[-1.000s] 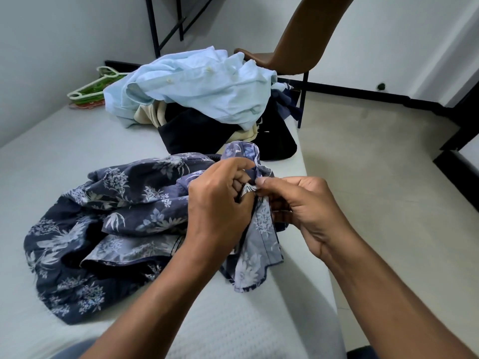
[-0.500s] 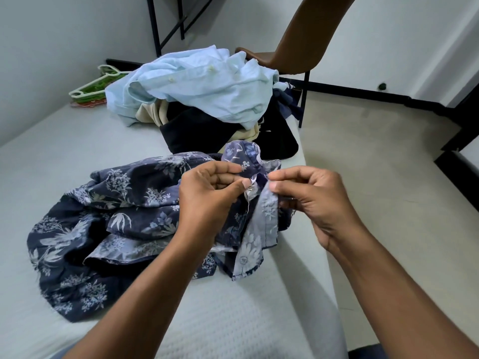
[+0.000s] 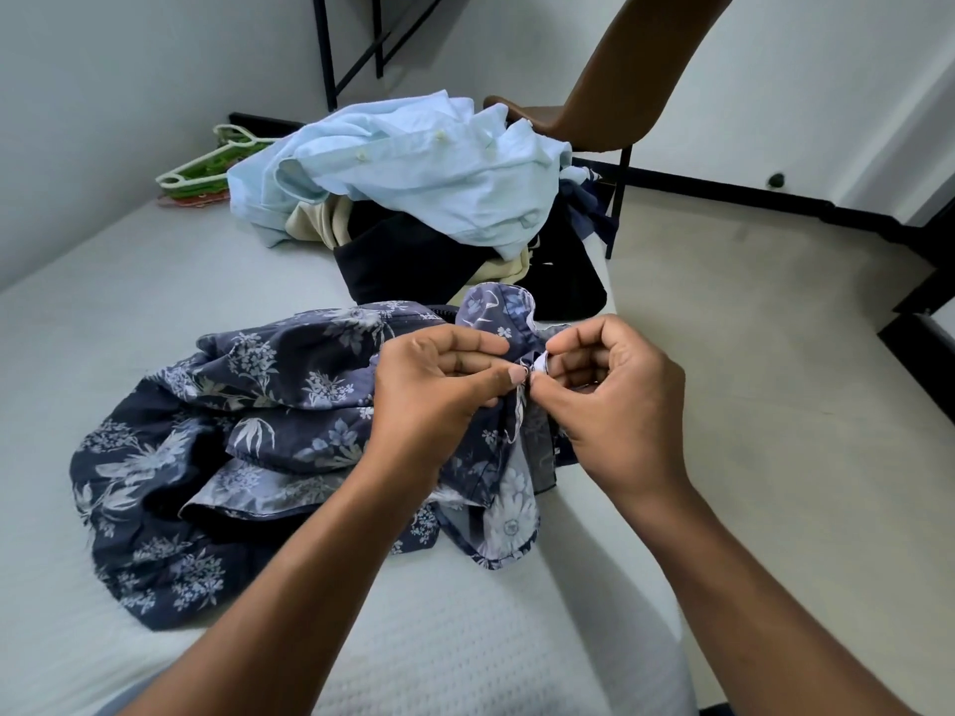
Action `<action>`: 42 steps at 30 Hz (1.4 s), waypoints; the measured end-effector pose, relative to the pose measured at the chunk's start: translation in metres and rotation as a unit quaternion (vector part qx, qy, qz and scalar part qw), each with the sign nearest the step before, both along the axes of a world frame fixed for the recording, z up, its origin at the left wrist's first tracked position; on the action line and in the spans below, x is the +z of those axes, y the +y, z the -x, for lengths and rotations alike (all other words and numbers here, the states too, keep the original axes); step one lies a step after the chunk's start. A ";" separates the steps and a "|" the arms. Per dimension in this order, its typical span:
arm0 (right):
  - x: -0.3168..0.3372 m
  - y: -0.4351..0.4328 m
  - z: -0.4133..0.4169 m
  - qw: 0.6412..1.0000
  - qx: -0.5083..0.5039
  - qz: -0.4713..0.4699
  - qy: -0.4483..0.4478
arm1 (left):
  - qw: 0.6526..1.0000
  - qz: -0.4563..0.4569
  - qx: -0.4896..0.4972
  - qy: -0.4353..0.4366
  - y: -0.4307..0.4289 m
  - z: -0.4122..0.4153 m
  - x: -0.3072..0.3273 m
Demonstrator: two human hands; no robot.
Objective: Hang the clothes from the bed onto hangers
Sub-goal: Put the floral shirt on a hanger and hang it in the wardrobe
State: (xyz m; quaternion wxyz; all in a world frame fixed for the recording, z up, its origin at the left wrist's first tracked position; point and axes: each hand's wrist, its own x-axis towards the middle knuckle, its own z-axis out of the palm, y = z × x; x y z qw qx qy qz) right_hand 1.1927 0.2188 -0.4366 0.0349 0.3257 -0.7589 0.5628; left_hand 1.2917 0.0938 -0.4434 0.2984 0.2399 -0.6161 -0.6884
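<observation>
A white bed [image 3: 155, 312] fills the left and lower part of the view, its right edge running beside a pale floor [image 3: 775, 354]. On the mattress, close to the person, lies the navy floral shirt [image 3: 217, 457]. It is crumpled, and its long axis runs from the lower left up to the right, where its raised end reaches the hands at the bed's right edge. One lighter flap of it droops over that edge. Farther back on the bed sits a heap of clothes: a light blue button-up shirt [image 3: 413, 183] lies on top, with a black garment [image 3: 403, 261] and a cream one [image 3: 315, 224] under it. A brown chair [image 3: 620, 85] with black legs stands behind the heap, off the bed's far corner. Plastic hangers [image 3: 206, 167], pale and green, lie stacked on the bed to the left of the heap, near the wall. The left hand [image 3: 429, 385] and right hand [image 3: 620, 400] are held close together, and each pinches the floral shirt's edge between thumb and forefinger, the other fingers curled. Their fingertips almost meet on the same fold of cloth. What looks like a small button [image 3: 511, 528] shows on the hanging flap.
</observation>
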 end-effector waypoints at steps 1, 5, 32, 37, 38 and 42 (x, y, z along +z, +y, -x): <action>0.000 0.000 0.001 1.000 0.005 0.001 -0.010 | 1.000 0.004 -0.002 0.000 0.000 0.000 0.001; 0.002 0.003 0.002 0.997 0.042 0.010 -0.061 | 1.000 0.028 0.009 0.003 -0.001 -0.001 0.000; 0.000 0.001 -0.002 0.994 0.044 -0.054 0.086 | 0.994 -0.070 -0.084 -0.030 -0.013 -0.001 -0.009; -0.006 -0.003 -0.010 0.970 0.036 -0.078 0.229 | 0.996 -0.077 -0.042 -0.013 -0.009 0.001 -0.013; -0.007 -0.004 -0.011 0.972 0.034 -0.069 0.221 | 0.997 -0.072 -0.033 -0.011 -0.008 0.001 -0.014; -0.007 -0.005 -0.013 0.985 0.011 -0.036 0.170 | 0.999 -0.034 -0.015 0.008 -0.005 0.004 -0.016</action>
